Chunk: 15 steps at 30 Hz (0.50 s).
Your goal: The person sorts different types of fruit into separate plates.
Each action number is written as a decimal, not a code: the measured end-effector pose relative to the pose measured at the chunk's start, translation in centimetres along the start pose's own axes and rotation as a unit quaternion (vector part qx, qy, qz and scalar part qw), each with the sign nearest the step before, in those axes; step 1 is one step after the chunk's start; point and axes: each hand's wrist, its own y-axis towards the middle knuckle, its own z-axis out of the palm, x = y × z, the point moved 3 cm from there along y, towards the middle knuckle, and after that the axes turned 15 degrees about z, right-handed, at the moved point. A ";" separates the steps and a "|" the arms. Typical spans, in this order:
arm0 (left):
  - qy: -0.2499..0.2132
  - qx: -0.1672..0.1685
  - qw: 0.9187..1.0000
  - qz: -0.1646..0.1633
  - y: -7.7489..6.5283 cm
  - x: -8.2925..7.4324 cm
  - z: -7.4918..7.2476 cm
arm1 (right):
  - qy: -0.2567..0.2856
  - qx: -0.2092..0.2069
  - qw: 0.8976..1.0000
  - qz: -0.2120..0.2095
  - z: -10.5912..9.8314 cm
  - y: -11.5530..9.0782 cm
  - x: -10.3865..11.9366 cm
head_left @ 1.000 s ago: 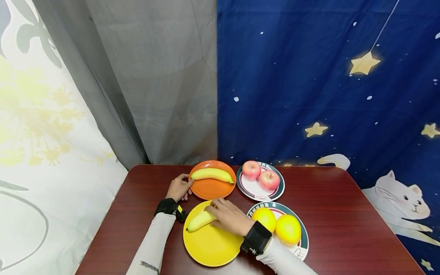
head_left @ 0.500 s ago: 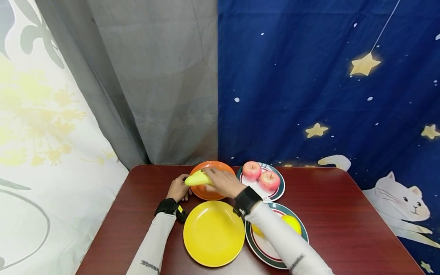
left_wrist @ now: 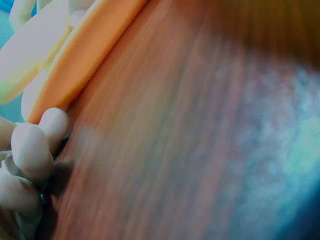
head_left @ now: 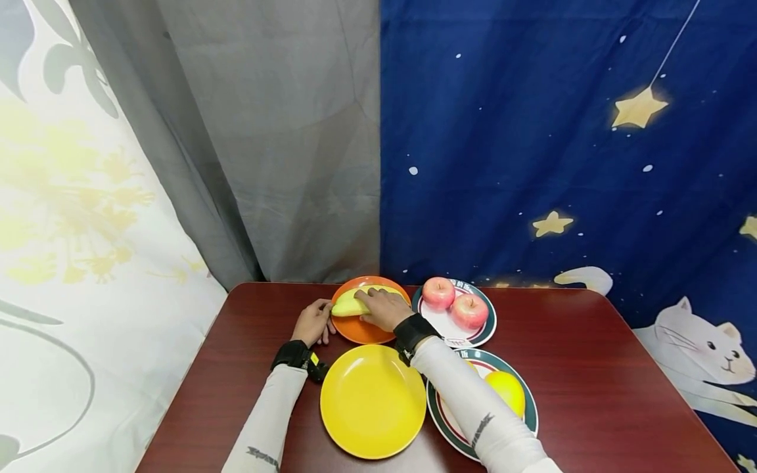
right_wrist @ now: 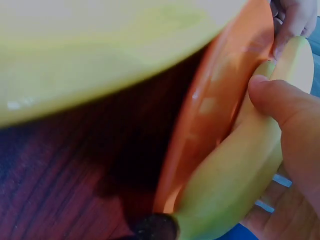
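Two apples share a plate; yellow plate nearer.

I count four plates: one orange plate, one yellow plate and two white green-rimmed plates. I count two apples, one orange in plain view, and one banana showing under my hand.

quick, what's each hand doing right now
Left hand: fingers touching the rim of the orange plate, holding nothing.
Right hand: gripping a banana over the orange plate.
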 end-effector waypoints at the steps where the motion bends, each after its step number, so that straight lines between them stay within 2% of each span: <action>1: 0.001 0.000 1.000 0.000 0.0 0.0 0.0 | -0.007 -0.005 1.000 0.002 0.1 0.0 0.0; 6: 0.002 0.006 1.000 -0.002 0.0 0.2 0.1 | -0.044 -0.021 0.999 0.010 0.8 -0.3 0.0; 10: 0.002 0.013 1.000 -0.004 -0.1 0.5 0.0 | -0.048 -0.026 0.998 0.004 1.0 -0.5 0.0; 15: -0.014 0.025 0.999 -0.022 0.0 0.5 -1.1 | -0.023 -0.044 0.999 -0.007 -1.2 -1.7 -0.2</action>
